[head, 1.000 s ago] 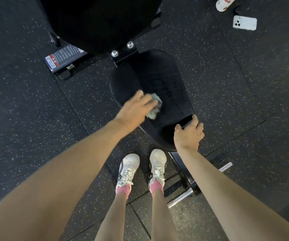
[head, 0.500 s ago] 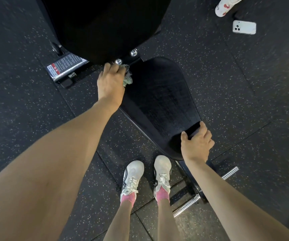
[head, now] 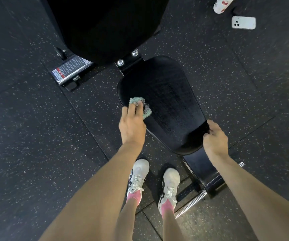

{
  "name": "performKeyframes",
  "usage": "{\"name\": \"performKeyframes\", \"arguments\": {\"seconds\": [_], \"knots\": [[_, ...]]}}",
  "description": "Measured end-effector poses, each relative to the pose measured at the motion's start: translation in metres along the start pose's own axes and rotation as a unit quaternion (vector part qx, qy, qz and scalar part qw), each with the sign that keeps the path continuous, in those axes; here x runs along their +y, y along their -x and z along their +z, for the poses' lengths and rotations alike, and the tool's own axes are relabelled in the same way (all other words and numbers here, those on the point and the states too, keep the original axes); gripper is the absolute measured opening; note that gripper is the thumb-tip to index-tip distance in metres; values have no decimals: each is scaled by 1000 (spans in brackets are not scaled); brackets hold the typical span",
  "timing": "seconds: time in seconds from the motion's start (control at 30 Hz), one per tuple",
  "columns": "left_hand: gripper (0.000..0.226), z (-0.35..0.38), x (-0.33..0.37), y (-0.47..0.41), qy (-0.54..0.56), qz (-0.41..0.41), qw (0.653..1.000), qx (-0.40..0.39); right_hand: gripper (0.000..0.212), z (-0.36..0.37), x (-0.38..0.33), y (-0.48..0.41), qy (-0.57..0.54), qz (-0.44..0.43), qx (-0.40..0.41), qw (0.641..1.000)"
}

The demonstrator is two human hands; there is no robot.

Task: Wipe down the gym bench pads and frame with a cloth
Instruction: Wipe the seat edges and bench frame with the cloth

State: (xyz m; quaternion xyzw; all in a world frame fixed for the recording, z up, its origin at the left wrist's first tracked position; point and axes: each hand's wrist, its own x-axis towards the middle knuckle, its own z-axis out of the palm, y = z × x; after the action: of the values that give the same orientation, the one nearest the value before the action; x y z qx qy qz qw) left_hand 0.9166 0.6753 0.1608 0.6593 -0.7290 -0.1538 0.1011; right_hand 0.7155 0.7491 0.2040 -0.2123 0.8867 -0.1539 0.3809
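Nearest, the person's white sneakers (head: 155, 180) stand on the speckled rubber floor (head: 27, 136), just off the near left edge of the seat pad (head: 171, 101), close enough that both arms reach it without leaning far. Beside them, below the seat pad's near end, the black frame beam (head: 203, 169) runs down to a chrome floor bar (head: 190, 205); neither looks touched by the cloth at this moment. The right hand (head: 213, 139) grips the seat pad's near right corner, fingers curled over the edge, probably to brace the body and hold the pad steady against the rubbing. The left hand (head: 131, 126) presses a pale green cloth (head: 136, 100) onto the seat pad's left edge, its fingers lying fairly straight on top so the cloth stays flat and bears on the vinyl. Beyond the seat pad's far end, two bolts (head: 121, 62) fix the hinge bracket, and the dark back pad (head: 105, 23) rises behind it, likely the next surface. Left of that end sits a label plate (head: 70, 69); well off to the far right lies a white phone (head: 243, 22), clear of the work.
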Motion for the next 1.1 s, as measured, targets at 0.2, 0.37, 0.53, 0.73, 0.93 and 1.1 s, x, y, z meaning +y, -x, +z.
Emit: {"name": "performKeyframes", "arguments": {"seconds": [0.2, 0.37, 0.53, 0.73, 0.93, 1.1], "knots": [[67, 20, 45, 63, 60, 8, 998, 2, 59, -8, 6, -5, -91, 37, -19, 995], [67, 32, 82, 96, 89, -18, 996, -9, 51, -15, 17, -5, -230, 99, -38, 967], [69, 34, 109, 119, 101, -27, 994, -33, 49, -24, 16, -4, -290, 105, -80, 948], [75, 33, 121, 131, 98, -10, 992, -75, 37, -47, 25, -16, -260, 72, -166, 949], [65, 25, 134, 152, 159, 164, 950, -212, 32, -74, 33, -20, -177, 80, -213, 958], [54, 16, 152, 90, 78, 220, 967, -101, 32, -71, 42, -10, -139, 97, -136, 976]]}}
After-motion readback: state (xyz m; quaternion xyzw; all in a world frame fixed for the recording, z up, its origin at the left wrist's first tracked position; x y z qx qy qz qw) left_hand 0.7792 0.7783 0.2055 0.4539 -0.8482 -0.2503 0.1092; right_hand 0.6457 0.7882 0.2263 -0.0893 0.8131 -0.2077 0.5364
